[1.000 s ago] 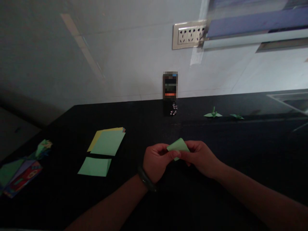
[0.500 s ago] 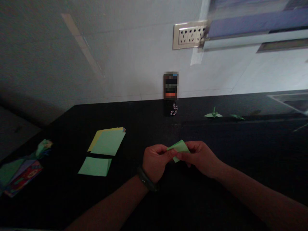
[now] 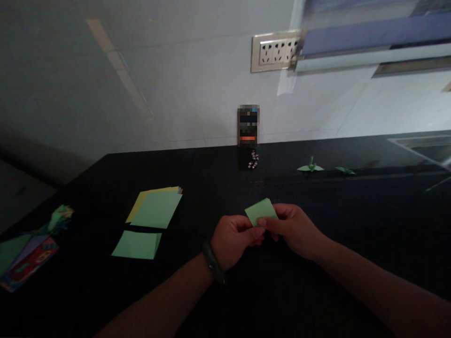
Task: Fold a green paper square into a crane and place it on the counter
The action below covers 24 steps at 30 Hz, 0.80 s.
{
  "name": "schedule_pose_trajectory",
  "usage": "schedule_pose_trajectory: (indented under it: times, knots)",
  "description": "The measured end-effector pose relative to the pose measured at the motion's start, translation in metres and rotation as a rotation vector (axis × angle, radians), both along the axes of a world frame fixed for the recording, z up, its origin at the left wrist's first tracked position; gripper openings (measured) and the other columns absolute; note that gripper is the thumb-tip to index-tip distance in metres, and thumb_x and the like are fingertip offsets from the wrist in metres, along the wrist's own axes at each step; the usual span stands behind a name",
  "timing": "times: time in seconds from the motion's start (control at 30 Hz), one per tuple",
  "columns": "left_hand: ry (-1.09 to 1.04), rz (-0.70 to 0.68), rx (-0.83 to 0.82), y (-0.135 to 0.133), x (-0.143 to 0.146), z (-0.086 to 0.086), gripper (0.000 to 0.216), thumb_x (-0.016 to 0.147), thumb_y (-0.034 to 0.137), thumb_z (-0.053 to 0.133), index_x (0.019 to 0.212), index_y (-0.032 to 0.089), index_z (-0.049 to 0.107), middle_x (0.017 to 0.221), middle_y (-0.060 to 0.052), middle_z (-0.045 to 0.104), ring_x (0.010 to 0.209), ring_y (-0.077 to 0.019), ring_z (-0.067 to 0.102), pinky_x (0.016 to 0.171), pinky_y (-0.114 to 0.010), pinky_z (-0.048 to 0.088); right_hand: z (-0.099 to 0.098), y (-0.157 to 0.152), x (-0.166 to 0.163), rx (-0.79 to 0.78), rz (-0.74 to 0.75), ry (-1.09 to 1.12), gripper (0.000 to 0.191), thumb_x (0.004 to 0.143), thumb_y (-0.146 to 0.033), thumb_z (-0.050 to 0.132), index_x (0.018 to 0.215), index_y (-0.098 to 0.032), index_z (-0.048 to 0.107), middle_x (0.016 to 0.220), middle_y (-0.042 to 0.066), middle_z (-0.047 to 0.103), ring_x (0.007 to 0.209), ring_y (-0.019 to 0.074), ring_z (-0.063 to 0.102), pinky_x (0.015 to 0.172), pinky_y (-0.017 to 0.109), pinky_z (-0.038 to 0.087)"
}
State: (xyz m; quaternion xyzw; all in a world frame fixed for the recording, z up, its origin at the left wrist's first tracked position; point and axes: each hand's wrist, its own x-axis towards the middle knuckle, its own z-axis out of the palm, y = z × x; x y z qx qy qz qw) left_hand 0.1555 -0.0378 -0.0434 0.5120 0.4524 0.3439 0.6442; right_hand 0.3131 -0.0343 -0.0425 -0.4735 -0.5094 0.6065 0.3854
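Observation:
A small folded square of light green origami paper point(image 3: 260, 211) is held up in front of me above the black counter. My right hand point(image 3: 299, 230) is closed on its right side, thumb on the near face and fingers behind. My left hand point(image 3: 234, 239), with a dark bangle at the wrist, pinches at the lower corner of the paper; its fingertips are partly hidden there. To the left lie a stack of green and yellow paper sheets point(image 3: 157, 210) and, nearer me, a creased green sheet point(image 3: 136, 244).
Two folded green paper cranes point(image 3: 311, 166) rest at the back right. A phone-like device point(image 3: 248, 126) leans on the wall, with a beaded strap point(image 3: 253, 159) before it. At far left are a colourful paper packet point(image 3: 30, 263) and crumpled paper pieces point(image 3: 59, 218). A socket panel point(image 3: 276, 50) is on the wall.
The folded paper has turned and now shows a flat square face. My left thumb has slid from its front to the lower corner. The view has shifted slightly.

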Motion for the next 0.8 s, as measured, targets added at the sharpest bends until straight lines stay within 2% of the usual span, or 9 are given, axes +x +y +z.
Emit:
schedule_pose_trajectory:
  times: [0.2,0.37,0.47,0.67,0.8]
  knots:
    - [-0.008,-0.024,0.021,0.001,-0.001,-0.001,0.016,0.067,0.027,0.066,0.062,0.013,0.063,0.057,-0.001,0.062,0.052,-0.0097,0.056,0.054,-0.023,0.045,-0.007,0.0,0.0,0.009,0.054,0.105,0.019,0.069,-0.034,0.067,0.07,-0.016,0.062,0.058,-0.003,0.055,0.046,0.0059,0.043,0.043,0.02,0.032]
    - [0.027,-0.071,0.078,-0.001,-0.002,-0.001,0.014,0.069,0.025,0.064,0.062,0.013,0.063,0.056,0.0,0.06,0.052,-0.0091,0.054,0.054,-0.022,0.043,-0.004,-0.002,0.0,-0.006,-0.016,0.049,0.015,0.065,-0.03,0.07,0.067,-0.016,0.065,0.054,-0.004,0.053,0.044,0.0049,0.038,0.042,0.02,0.028]
    - [0.04,-0.091,0.053,-0.001,-0.004,-0.001,0.016,0.068,0.026,0.064,0.06,0.013,0.062,0.055,0.0,0.06,0.051,-0.0086,0.052,0.054,-0.022,0.041,-0.001,-0.003,0.0,-0.033,-0.046,0.036,0.015,0.064,-0.029,0.07,0.066,-0.016,0.066,0.054,-0.003,0.055,0.045,0.0059,0.04,0.043,0.021,0.029]
    - [0.057,-0.08,-0.008,-0.001,-0.003,0.004,0.018,0.066,0.027,0.065,0.056,0.013,0.061,0.053,0.0,0.06,0.05,-0.0092,0.052,0.054,-0.022,0.04,0.001,0.004,0.005,-0.014,-0.245,0.132,0.025,0.061,-0.033,0.073,0.052,-0.015,0.058,0.047,-0.004,0.047,0.043,0.0062,0.039,0.042,0.022,0.029]
    - [0.064,0.018,0.046,0.0,-0.001,0.006,0.02,0.067,0.027,0.064,0.054,0.013,0.059,0.051,0.0,0.06,0.048,-0.0088,0.052,0.052,-0.021,0.039,0.006,0.007,0.007,-0.019,-0.349,0.221,0.027,0.064,-0.041,0.07,0.068,-0.015,0.062,0.052,-0.004,0.048,0.043,0.0058,0.039,0.039,0.02,0.031]
